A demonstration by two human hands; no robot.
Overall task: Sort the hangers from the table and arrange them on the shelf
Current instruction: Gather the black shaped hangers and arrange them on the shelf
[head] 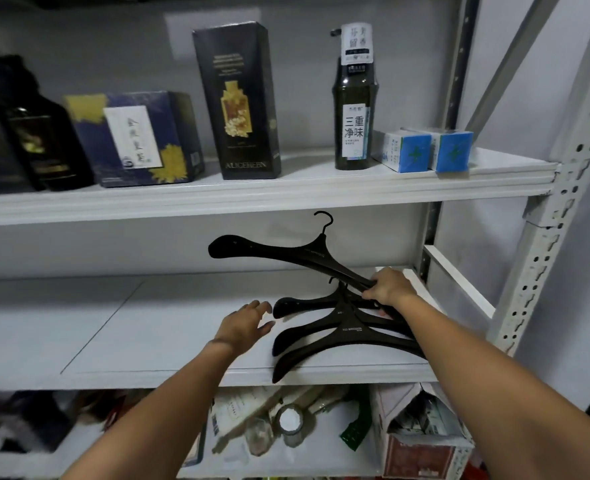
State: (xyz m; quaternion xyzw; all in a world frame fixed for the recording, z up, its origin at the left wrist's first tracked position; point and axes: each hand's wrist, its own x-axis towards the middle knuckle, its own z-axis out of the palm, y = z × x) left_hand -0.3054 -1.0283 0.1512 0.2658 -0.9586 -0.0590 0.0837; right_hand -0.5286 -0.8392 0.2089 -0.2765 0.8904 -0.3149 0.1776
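Note:
A black hanger [269, 249] is held tilted above the middle shelf [120, 327], hook pointing up. My right hand [389, 287] grips its right arm. Under it, three black hangers [338, 332] lie stacked on the right part of that shelf, their left tips reaching the front edge. My left hand [243, 325] hovers just left of the stack with its fingers spread, touching nothing that I can see. My right forearm hides the right ends of the stacked hangers.
The upper shelf [286, 192] carries dark gift boxes [238, 102], a dark bottle [354, 109] and blue-white cartons [425, 150]. The lower shelf holds a tape roll [289, 419], papers and a torn box [421, 434]. A perforated metal upright [543, 237] stands at the right.

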